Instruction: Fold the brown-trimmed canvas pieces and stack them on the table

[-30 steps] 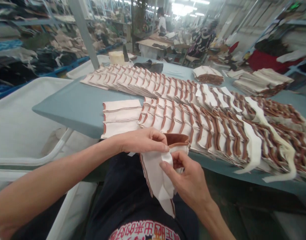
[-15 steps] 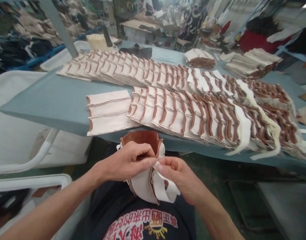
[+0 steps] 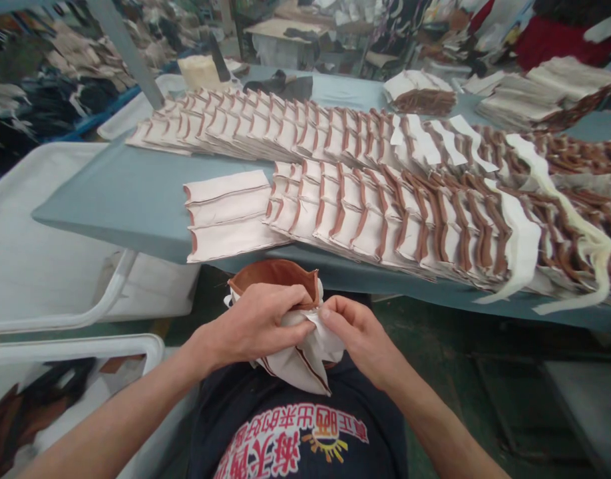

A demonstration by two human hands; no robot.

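A sewn tube-shaped piece (image 3: 273, 274), brown inside and cream fabric outside with dark seams, is held above my lap with its open end facing the table. My left hand (image 3: 258, 324) is closed on its near rim, thumb outside and fingers over the brown edge. At the rim's right side, my right hand (image 3: 358, 336) pinches a white strip (image 3: 326, 336) against the piece, close to the left fingertips. The strip hangs bunched below the fingers. Its far end is hidden.
A blue-grey table (image 3: 110, 199) carries overlapping rows of similar cream-and-brown pieces (image 3: 355, 213). White strips (image 3: 520, 233) lie across them. More stacks (image 3: 420, 93) stand at the back right. White bins (image 3: 76, 339) are at the left, one holding dark and brown scraps.
The white strip's hanging loop has drawn up and bunched near the rim. My left thumb has shifted lower, and the right fingers are a little higher. The view has turned slightly left.
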